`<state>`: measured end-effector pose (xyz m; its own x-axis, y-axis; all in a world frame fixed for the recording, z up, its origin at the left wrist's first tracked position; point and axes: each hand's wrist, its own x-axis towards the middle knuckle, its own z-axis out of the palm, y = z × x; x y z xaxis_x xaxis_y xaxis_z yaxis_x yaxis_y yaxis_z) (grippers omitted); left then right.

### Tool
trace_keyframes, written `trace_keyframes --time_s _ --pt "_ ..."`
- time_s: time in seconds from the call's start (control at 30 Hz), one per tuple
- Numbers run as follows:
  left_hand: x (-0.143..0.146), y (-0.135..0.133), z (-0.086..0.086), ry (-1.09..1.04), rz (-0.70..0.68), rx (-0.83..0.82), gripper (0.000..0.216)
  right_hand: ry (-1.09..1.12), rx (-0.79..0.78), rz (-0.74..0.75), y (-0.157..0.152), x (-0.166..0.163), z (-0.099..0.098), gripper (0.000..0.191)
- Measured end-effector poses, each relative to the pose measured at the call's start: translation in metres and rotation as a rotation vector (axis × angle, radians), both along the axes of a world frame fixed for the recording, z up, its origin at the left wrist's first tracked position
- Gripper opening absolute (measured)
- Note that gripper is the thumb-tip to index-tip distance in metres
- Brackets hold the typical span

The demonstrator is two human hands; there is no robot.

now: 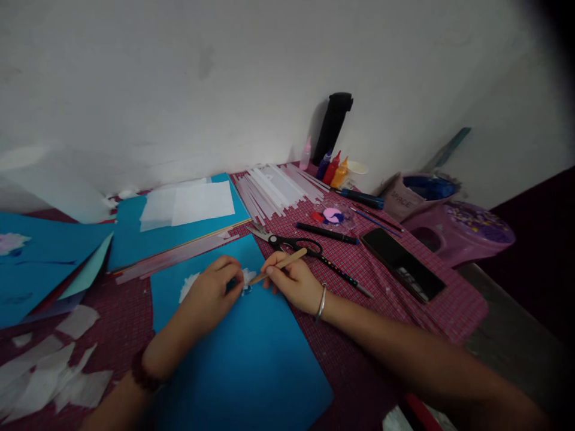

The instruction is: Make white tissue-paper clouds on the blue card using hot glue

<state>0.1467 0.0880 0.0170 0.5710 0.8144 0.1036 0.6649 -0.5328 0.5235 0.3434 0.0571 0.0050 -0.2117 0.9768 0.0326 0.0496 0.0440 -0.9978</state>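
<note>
A blue sheet of paper (pixel 242 359) lies in front of me on the red checked cloth. Bits of white tissue (pixel 188 284) are stuck near its top edge. My left hand (pixel 210 294) rests on the sheet with curled fingers pressing on the white tissue. My right hand (pixel 293 281) is closed on a thin wooden brush handle (pixel 284 262), its tip pointing left toward the tissue between both hands. Black-handled scissors (pixel 287 242) lie just behind my right hand.
Behind lie more blue sheets (pixel 135 236) with white paper, a fan of white paper strips (pixel 274 187), paint bottles (pixel 332 169), a black flask (pixel 333 124), a paint palette (pixel 332 216), pens, a black phone (pixel 401 262) and a purple stool (pixel 462 230). Torn tissue pieces (pixel 49 374) lie at left.
</note>
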Motion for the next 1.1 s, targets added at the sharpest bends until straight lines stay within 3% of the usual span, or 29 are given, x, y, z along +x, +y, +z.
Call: trace_keyframes --time_s 0.23,0.4,0.47,0.6,0.77,0.9,1.1 --pt "-0.006 0.002 0.004 0.082 0.038 -0.011 0.014 0.002 -0.027 -0.026 0.002 -0.002 0.001 0.007" --pt "-0.014 0.0 0.013 0.204 -0.022 -0.01 0.015 -0.007 -0.028 -0.036 0.004 -0.003 -0.002 0.007" --pt "-0.012 -0.001 0.013 0.224 -0.003 -0.02 0.009 -0.008 -0.023 -0.036 0.005 -0.003 -0.003 0.007" --pt "-0.002 -0.001 0.01 0.227 0.058 -0.015 0.021 0.004 -0.013 -0.032 0.004 -0.002 -0.004 0.006" --pt "0.004 0.0 0.01 0.23 0.115 -0.018 0.02 0.072 -0.037 -0.069 0.003 0.001 0.001 0.006" --pt "0.006 0.001 0.01 0.222 0.136 -0.018 0.019 0.031 -0.007 -0.008 0.005 0.0 0.0 0.005" --pt "0.003 -0.024 0.036 0.193 0.157 0.066 0.019 -0.128 0.097 -0.019 0.0 0.003 -0.004 0.019"
